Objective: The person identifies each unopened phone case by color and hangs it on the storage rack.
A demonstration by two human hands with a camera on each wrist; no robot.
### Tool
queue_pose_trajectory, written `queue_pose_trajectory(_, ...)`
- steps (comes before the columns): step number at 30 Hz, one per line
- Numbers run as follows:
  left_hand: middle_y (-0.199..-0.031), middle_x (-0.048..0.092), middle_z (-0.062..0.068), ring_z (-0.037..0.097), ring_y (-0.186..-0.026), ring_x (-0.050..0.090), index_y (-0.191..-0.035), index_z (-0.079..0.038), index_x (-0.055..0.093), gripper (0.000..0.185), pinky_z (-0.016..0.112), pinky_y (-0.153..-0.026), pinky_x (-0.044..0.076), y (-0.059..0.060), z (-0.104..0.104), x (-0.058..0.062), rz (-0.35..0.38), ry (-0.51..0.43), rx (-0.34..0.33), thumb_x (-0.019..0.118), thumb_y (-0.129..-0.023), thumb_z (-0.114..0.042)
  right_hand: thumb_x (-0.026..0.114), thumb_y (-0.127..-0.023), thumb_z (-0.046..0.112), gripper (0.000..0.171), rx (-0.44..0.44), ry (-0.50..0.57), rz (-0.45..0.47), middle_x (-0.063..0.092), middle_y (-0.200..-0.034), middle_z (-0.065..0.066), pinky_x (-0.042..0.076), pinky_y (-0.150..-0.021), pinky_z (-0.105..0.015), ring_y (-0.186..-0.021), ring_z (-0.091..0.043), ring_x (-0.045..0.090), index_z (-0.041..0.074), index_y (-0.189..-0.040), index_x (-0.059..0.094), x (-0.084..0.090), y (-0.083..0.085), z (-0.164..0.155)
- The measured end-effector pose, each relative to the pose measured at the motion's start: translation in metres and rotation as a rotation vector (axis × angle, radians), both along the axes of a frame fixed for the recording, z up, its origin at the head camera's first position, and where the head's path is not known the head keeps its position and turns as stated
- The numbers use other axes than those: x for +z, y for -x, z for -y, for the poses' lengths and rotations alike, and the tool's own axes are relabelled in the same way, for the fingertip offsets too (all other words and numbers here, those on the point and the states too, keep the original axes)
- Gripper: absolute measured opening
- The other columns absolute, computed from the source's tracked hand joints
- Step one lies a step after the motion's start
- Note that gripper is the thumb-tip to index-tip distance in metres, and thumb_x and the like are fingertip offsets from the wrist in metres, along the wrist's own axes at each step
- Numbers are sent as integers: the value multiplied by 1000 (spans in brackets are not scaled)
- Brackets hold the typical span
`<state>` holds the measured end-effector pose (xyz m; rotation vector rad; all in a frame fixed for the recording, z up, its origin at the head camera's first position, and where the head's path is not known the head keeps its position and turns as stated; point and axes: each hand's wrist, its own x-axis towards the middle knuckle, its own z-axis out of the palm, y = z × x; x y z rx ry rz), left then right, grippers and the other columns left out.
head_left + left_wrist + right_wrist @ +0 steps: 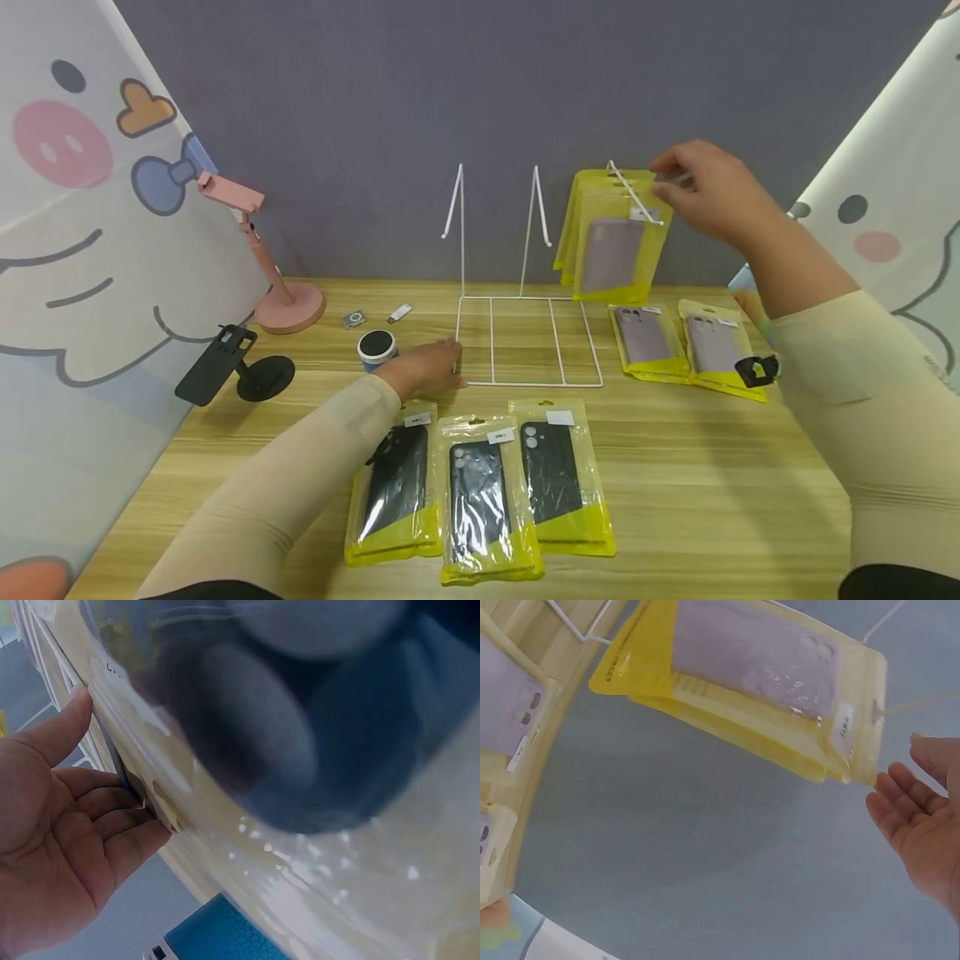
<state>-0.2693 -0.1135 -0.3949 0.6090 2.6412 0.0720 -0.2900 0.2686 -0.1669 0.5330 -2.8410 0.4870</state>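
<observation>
My right hand is raised beside the upper right hook of a white wire display rack. Its thumb stands apart from the bent fingers in the right wrist view, and the fingertips are at the corner of a yellow bag. Several yellow bags with light purple phone cases hang from that hook. Low at the rack's front left corner, my left hand holds the base wire with bent fingers; the exact contact is partly hidden. Three bagged black phone cases lie in front of the rack.
Two bagged purple cases lie right of the rack. Left of it are a small round jar, a USB stick, a small clip device, a pink folding stand and a black phone stand. A grey wall rises behind.
</observation>
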Motion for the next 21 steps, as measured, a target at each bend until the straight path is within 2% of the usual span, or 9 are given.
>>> queue_pose_trajectory(5,-163,13,20,34,-151,16,-155,1,20,81,45,-122,20,2,4,0,-1,12,-7,51,-99,-48,45,-104,32,51,-17,31,-40,40,-143,-25,37,-102,-64,-125,-49,44,1,-145,42,-7,-15,-19)
queue_pose_trajectory(9,-163,11,19,34,-151,14,-156,1,19,81,45,-123,19,4,7,-2,4,20,-7,50,-99,-49,45,-104,32,55,-54,64,0,37,-144,-29,36,-99,-67,-123,-53,42,-1,-147,38,-27,-20,-42)
queue_pose_trajectory(15,-164,11,18,33,-151,15,-156,0,18,81,45,-122,19,5,9,-4,2,25,-11,50,-99,-49,43,-104,39,63,-127,85,114,33,-146,-34,35,-96,-69,-122,-56,40,-3,-150,32,-80,-18,-83)
queue_pose_trajectory(18,-164,11,17,33,-151,15,-156,-1,18,82,45,-123,19,5,10,-3,4,19,-9,50,-99,-50,41,-104,43,67,-155,61,190,29,-147,-37,33,-96,-72,-123,-58,38,-3,-150,29,-111,-15,-103)
queue_pose_trajectory(21,-164,10,18,33,-151,14,-156,0,18,81,45,-123,18,4,10,-2,3,16,-5,50,-99,-49,42,-104,41,65,-159,-21,230,27,-147,-39,30,-99,-73,-124,-60,34,-6,-148,30,-146,-8,-123)
